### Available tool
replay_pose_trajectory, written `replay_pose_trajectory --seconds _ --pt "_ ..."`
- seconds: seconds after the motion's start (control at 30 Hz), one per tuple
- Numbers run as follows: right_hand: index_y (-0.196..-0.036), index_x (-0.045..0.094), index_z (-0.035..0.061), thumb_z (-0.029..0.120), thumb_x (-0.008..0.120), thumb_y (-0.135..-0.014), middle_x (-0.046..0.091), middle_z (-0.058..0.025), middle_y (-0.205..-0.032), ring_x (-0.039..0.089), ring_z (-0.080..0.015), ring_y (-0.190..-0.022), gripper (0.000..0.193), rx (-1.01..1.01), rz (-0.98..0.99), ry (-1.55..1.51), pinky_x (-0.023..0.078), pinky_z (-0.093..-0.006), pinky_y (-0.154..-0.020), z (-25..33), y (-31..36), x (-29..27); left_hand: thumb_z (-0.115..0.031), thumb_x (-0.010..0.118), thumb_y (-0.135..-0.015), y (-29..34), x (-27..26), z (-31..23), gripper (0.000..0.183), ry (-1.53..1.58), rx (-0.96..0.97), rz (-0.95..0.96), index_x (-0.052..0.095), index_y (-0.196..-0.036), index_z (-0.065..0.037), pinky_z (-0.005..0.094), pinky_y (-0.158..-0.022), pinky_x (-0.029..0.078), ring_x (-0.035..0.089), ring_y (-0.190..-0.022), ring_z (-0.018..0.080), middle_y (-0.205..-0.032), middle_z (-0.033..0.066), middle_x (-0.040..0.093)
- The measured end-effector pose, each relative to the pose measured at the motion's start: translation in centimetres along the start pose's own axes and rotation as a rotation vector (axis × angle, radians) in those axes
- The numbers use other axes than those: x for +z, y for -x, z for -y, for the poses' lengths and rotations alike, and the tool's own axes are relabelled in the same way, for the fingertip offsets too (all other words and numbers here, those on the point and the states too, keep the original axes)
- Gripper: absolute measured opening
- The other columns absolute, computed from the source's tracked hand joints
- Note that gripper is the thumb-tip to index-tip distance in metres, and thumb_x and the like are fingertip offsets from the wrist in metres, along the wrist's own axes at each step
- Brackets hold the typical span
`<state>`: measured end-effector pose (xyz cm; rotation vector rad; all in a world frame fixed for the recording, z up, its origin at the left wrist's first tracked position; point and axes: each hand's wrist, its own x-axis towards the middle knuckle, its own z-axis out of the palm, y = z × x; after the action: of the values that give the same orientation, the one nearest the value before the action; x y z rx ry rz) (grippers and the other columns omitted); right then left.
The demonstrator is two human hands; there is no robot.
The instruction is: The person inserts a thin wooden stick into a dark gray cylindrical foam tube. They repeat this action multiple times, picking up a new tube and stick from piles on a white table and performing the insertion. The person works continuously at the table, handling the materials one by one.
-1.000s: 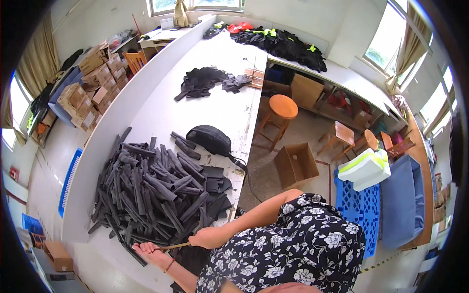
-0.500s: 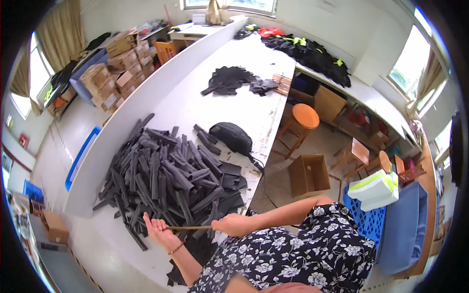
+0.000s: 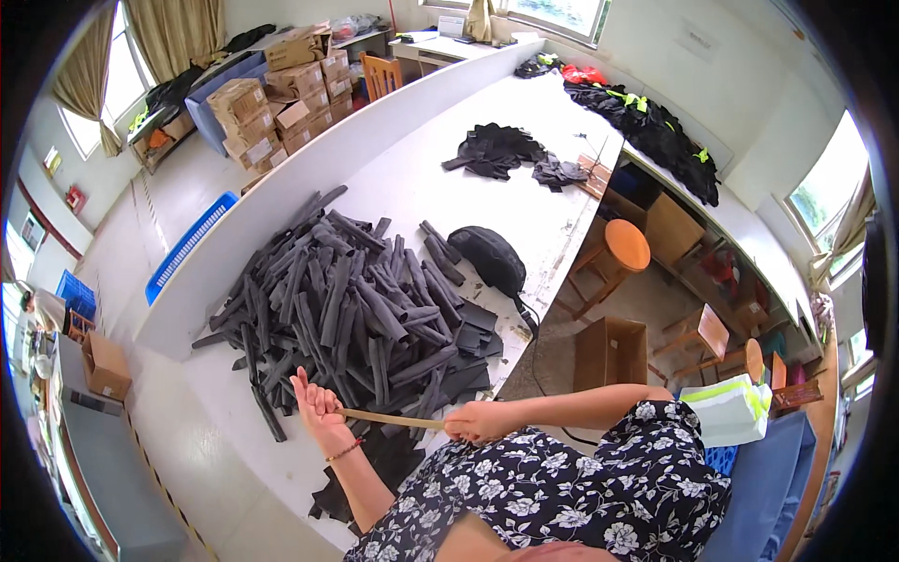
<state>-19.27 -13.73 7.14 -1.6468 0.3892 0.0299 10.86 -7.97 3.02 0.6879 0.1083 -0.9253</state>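
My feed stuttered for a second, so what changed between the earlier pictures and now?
Little changed in the grip: the left hand and right hand hold the two ends of the thin tan stick as before, now nearly level. The head view swung, so the pile of black strips sits more central. The pile, black bag and white table stayed put.

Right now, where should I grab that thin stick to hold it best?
Take the stick at its two ends, one from each side, as the left hand and right hand do. It is long, thin and lying level, so its bare middle would bend.
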Motion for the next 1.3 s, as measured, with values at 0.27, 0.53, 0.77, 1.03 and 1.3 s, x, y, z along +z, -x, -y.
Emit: replay_pose_trajectory --seconds 0.27,0.53,0.77,1.03,1.3 --pt "-0.095 0.057 0.0041 0.019 0.047 -0.096 0.062 -0.0137 -0.093 0.063 -0.0293 -0.087 0.018 0.019 0.153 0.490 0.048 -0.0411 -0.074 1.5 0.8 -0.7 -0.038 0.060 -0.096 0.2 0.3 0.6 0.035 -0.052 0.118 0.014 0.060 -0.113 -0.007 0.0205 -0.043 0.021 0.023 -0.047 0.0031 -0.059 -0.0076 0.026" --pt "-0.091 0.061 0.0027 0.022 0.045 -0.101 0.048 0.0029 -0.069 0.043 -0.0075 -0.061 0.027 0.593 0.048 -0.303 0.037 -0.0224 -0.054 4.8 4.8 -3.5 -0.024 0.047 -0.100 -4.6 -7.3 -9.7 0.023 -0.032 0.607 -0.153 0.056 -0.105 -0.003 0.0197 -0.044 0.030 0.033 -0.049 0.0055 -0.062 -0.0032 0.037" --pt "-0.087 0.053 0.0030 0.022 0.042 -0.103 0.033 0.0073 -0.058 0.027 -0.0028 -0.047 0.027 0.469 -0.085 -0.230 0.025 -0.0208 -0.042 7.6 2.2 -5.1 -0.070 0.050 -0.086 1.8 -6.2 0.8 0.065 0.066 0.042 -0.253 0.054 -0.077 -0.006 0.0392 -0.062 0.058 0.063 -0.066 0.0248 -0.069 0.0117 0.058" --pt "-0.087 0.051 0.0045 0.024 0.041 -0.104 0.032 0.0079 -0.056 0.025 -0.0013 -0.044 0.028 0.454 -0.011 -0.183 0.021 -0.0193 -0.040 6.3 0.7 -5.2 -0.063 0.041 -0.093 0.1 -0.4 -0.7 0.077 -0.097 -0.233 0.429 0.055 -0.110 0.010 0.0518 -0.083 0.054 0.065 -0.099 0.0407 -0.103 0.0278 0.064" --pt "-0.088 0.063 -0.0009 0.012 0.053 -0.091 0.063 -0.0067 -0.082 0.059 -0.0191 -0.079 0.016 0.138 0.282 0.289 0.048 -0.0332 -0.073 3.3 4.6 -2.8 -0.020 0.039 -0.103 -6.0 -3.4 -8.9 0.028 0.313 0.457 -0.210 0.049 -0.100 0.007 0.0427 -0.084 0.056 0.067 -0.085 0.0297 -0.095 0.0216 0.066"
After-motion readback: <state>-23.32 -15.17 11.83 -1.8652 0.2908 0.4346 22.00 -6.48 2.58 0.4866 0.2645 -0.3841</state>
